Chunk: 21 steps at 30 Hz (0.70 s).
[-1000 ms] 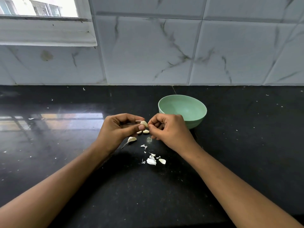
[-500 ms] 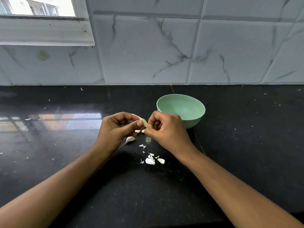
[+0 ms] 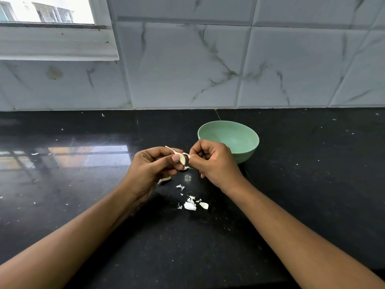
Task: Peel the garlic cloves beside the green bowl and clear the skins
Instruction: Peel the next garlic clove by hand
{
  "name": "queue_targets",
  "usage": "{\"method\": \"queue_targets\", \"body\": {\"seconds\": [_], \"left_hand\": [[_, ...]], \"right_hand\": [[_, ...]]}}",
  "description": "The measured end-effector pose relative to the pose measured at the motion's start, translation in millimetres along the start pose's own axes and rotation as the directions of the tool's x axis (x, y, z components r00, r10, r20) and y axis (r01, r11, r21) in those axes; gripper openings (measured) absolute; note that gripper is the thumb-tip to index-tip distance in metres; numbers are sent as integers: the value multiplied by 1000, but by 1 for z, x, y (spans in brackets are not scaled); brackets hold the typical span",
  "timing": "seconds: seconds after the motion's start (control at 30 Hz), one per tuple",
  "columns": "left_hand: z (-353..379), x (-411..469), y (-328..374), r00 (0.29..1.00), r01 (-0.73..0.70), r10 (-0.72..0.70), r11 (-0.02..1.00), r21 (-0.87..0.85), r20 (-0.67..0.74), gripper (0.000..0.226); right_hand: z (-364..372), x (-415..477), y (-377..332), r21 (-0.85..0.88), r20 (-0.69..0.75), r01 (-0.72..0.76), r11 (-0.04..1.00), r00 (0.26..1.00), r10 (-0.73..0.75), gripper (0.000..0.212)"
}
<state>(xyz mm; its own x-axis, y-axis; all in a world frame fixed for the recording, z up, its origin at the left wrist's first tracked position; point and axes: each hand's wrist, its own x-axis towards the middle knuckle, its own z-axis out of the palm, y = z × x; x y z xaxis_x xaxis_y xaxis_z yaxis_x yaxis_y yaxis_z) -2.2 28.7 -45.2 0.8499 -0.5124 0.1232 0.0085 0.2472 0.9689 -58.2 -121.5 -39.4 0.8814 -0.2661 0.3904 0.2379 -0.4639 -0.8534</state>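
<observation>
- The left hand point(image 3: 153, 170) grips a clove point(image 3: 182, 159) at the centre of the frame, with the thumb pressed on its side and the fingers curled behind it. The clove is held above the surface point(image 3: 312, 184), just left of the bowl point(image 3: 249, 152).
- The right hand point(image 3: 214, 163) is curled, and its fingertips pinch the clove's right end. The knuckles hide the exact hold.
- A strip point(image 3: 171, 150) of skin curls up and to the left off the clove, so the peel looks part-way loosened.
- To do this well, it seems best to keep the left thumb steady and pull the skin along the clove's length in one piece. A light grip should keep the flesh from bruising or slipping out.
- The clove is pale, smooth and crescent-shaped. The skin is thin, papery and brittle, and likely to tear into flakes.
- Torn white skins point(image 3: 190, 206) lie scattered just below the hands. They look light enough to cling or drift, so sweeping them together should work better than picking them up singly.
- A second clove point(image 3: 164, 180) shows partly under the left hand. Whether it is peeled cannot be told.
- The bowl is matte green, round and appears empty. The surface is glossy black stone, speckled with crumbs.
</observation>
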Motion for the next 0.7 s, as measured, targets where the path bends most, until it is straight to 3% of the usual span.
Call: {"method": "queue_targets", "body": {"seconds": [0.13, 0.3, 0.47, 0.57, 0.7], "left_hand": [[-1, 0, 0, 999, 41, -41, 999, -20, 6, 9], [3, -1, 0, 997, 76, -75, 997, -30, 26, 12], [-1, 2, 2, 997, 60, -61, 997, -45, -36, 12], [-3, 3, 2, 997, 51, -55, 996, -67, -62, 13], [-5, 4, 2, 994, 68, -75, 994, -90, -76, 15]], "right_hand": [[-1, 0, 0, -24, -19, 26, 999, 999, -27, 7], [-3, -2, 1, -161, -94, 166, 973, 979, -183, 8], [-14, 1, 1, -254, -170, 198, 947, 954, -245, 7], [-21, 3, -1, -377, 18, 148, 914, 988, -152, 7], [-22, 2, -5, -531, 304, 205, 822, 952, -42, 4]]}}
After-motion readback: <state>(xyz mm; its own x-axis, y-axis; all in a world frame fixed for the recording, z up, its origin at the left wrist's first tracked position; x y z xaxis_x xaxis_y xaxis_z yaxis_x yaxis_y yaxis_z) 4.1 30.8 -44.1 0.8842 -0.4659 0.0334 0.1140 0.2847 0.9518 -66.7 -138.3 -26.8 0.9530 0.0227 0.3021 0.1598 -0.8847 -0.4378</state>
